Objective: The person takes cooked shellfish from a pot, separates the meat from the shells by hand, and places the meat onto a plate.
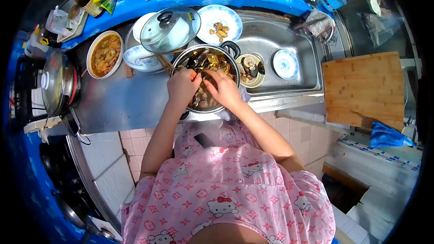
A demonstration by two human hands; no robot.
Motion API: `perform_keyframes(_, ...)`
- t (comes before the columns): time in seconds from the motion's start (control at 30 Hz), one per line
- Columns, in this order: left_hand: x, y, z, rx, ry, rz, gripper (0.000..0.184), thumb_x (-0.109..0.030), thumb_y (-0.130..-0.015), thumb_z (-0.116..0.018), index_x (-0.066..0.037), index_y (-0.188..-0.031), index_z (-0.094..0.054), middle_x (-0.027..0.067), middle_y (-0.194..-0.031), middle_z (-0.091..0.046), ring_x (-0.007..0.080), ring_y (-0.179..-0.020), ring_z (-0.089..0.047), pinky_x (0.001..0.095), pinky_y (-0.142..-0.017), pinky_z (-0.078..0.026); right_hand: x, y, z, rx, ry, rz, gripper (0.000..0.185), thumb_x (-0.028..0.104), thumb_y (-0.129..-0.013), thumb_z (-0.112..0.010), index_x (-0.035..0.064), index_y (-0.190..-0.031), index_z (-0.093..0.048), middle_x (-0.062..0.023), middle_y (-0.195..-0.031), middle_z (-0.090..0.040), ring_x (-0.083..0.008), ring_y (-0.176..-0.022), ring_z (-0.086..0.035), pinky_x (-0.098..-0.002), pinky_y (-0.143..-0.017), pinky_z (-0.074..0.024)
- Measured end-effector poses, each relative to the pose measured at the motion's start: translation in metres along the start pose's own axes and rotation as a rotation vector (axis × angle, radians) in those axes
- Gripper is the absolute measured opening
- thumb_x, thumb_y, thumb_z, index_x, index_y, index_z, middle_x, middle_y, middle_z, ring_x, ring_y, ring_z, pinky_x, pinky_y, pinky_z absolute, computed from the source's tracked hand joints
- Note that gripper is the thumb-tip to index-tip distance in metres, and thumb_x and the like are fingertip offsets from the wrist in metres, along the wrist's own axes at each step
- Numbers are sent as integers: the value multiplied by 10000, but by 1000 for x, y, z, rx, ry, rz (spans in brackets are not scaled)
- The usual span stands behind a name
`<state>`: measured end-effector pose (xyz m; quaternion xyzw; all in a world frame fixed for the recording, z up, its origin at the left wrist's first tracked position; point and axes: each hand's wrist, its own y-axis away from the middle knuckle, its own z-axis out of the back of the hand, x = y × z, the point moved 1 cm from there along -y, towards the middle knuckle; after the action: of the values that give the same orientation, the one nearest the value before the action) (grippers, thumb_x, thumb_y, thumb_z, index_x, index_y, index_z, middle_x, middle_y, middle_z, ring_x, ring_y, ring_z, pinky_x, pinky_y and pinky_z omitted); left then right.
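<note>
A steel pot (234,70) of mixed dark and yellowish food pieces (214,62) stands at the counter's edge beside the sink. Over its middle, my left hand (184,86) and my right hand (224,89) meet with fingertips bent and pressed close together. Whatever lies between the fingers is too small and hidden to name. Wooden chopsticks (163,63) lean by the pot's left rim. Behind the pot, a glass lid (169,29) with a black knob rests over dishes, next to a blue-patterned plate (230,14) holding a few brown food pieces.
To the left stand an oval bowl of stew (105,54) and a lidded electric pan (56,81). In the sink (266,40) sit a bowl with scraps (251,77) and a small plate (285,64). A wooden cutting board (364,90) is at the right.
</note>
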<state>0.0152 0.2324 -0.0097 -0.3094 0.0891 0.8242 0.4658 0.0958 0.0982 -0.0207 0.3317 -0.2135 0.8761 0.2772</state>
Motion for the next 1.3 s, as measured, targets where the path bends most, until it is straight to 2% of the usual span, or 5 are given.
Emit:
perform_keyframes(0.23, -21, 16, -24, -75, -10, 87, 285, -322, -850, -570, -43, -792, -586, 165, -617, -608, 333, -566, -611, 428, -521, -482, -3, -8, -2, -71, 157, -27, 163, 151, -863, -513, -1, -808, -538, -187, -785, -589, -374, -662, -597, -440, -581, -489)
perform_keyframes(0.5, -22, 8, -30, -234, 317, 47, 185, -144, -910, -437, -18, -832, -548, 210, -628, -580, 383, -596, -596, 462, -537, -465, 5, -18, 4, -114, 264, -25, 172, 159, -870, -501, 13, -779, -519, -196, -558, -575, -369, -492, -581, -447, -460, -472)
perform_keyframes(0.93, -20, 7, -30, -178, 783, 304, 365, -167, -945, -286, -5, -840, -596, 139, -712, -594, 244, -663, -567, 337, -675, -437, -3, -22, 14, -185, -113, -170, 221, 159, -913, -443, -22, -819, -529, -272, -678, -560, -450, -662, -560, -497, -564, -429)
perform_keyframes(1.1, -21, 6, -31, -273, 821, 250, 392, -217, -955, -272, -13, -837, -586, 83, -780, -584, 138, -636, -549, 277, -580, -455, -7, -22, 13, -164, -267, -247, 239, 167, -921, -429, -32, -838, -532, -269, -703, -551, -447, -671, -546, -463, -578, -429)
perform_keyframes(1.3, -17, 10, -42, -228, 1245, 372, 330, -228, -968, -309, -2, -917, -545, 90, -872, -556, 159, -813, -561, 289, -738, -473, -14, -17, -1, -152, -704, -367, 288, 208, -970, -384, -5, -853, -538, -80, -692, -564, -182, -587, -538, -331, -538, -431)
